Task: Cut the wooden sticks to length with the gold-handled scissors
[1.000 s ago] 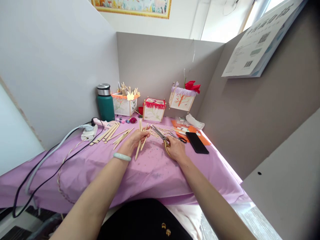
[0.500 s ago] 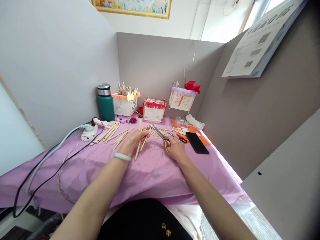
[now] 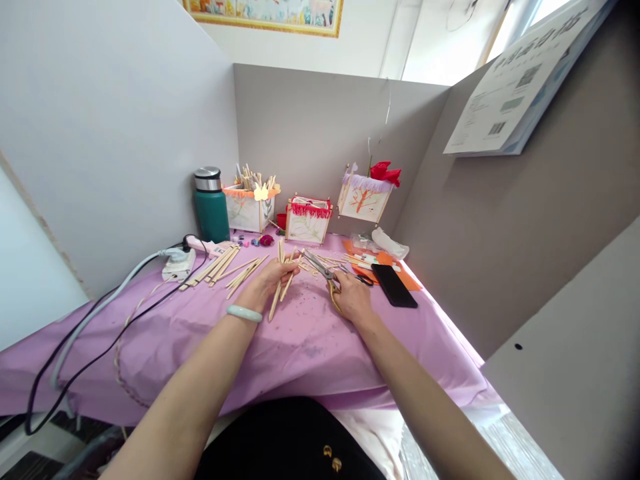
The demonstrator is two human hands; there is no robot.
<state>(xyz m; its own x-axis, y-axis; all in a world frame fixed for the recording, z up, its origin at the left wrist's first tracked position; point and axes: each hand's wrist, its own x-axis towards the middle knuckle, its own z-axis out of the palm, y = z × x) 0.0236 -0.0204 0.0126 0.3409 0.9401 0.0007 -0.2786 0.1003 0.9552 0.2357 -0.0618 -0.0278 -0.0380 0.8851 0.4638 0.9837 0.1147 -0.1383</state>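
Note:
Several pale wooden sticks (image 3: 275,301) are gripped in my left hand (image 3: 276,276), pointing up and down across the fingers. My right hand (image 3: 353,296) is closed around the gold handles of a pair of scissors (image 3: 323,268). The scissor blades point up and left, their tips close to the fingers of my left hand; whether they touch a stick I cannot tell. More loose sticks (image 3: 249,274) lie on the purple tablecloth (image 3: 305,360) left of my left hand, and short pieces lie behind the scissors.
At the back stand a green bottle (image 3: 212,215), a stick-filled box (image 3: 243,212) and a red-fringed box (image 3: 309,223). A purple-fringed box (image 3: 365,201) hangs beside them. A black phone (image 3: 394,285) lies right, near orange paper (image 3: 413,279). Cables (image 3: 103,313) run from a power strip (image 3: 179,267) at left.

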